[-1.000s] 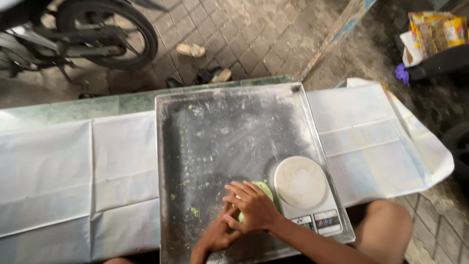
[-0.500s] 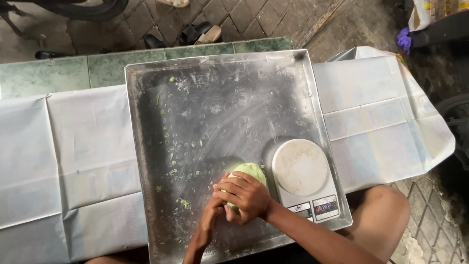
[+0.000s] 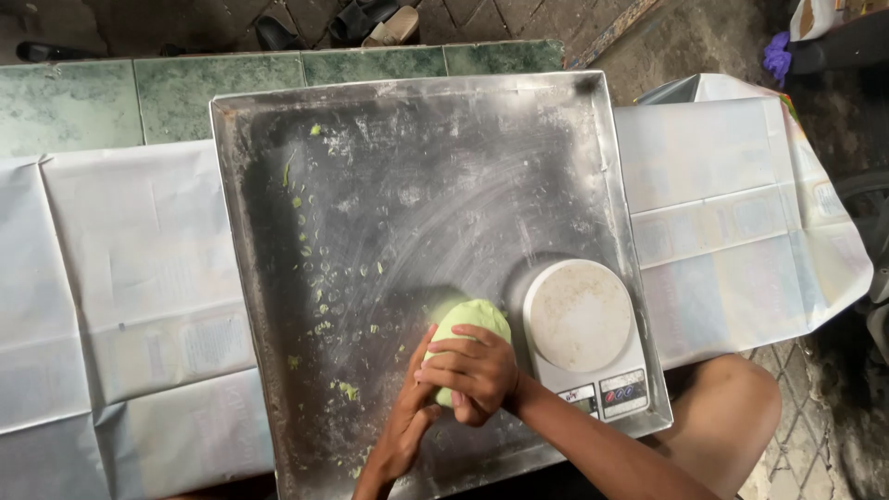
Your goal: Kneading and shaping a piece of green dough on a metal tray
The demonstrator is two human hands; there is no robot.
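Left to right: white sheet [image 3: 120, 306] over the bench, then metal tray [image 3: 278, 120] dusted with flour and flecked with green crumbs [image 3: 319, 296]. Near the tray's 6 o'clock edge, left hand [image 3: 403, 431] pressed against the lower side of green dough [image 3: 468, 324], grip cupped on it. Right hand [image 3: 474, 370] laid over the dough's near end, fingers curled, clenched on it. Dough at 12 o'clock from both hands, long axis running 6 to 12. Scale [image 3: 583, 333] just beside, at the dough's 3 o'clock.
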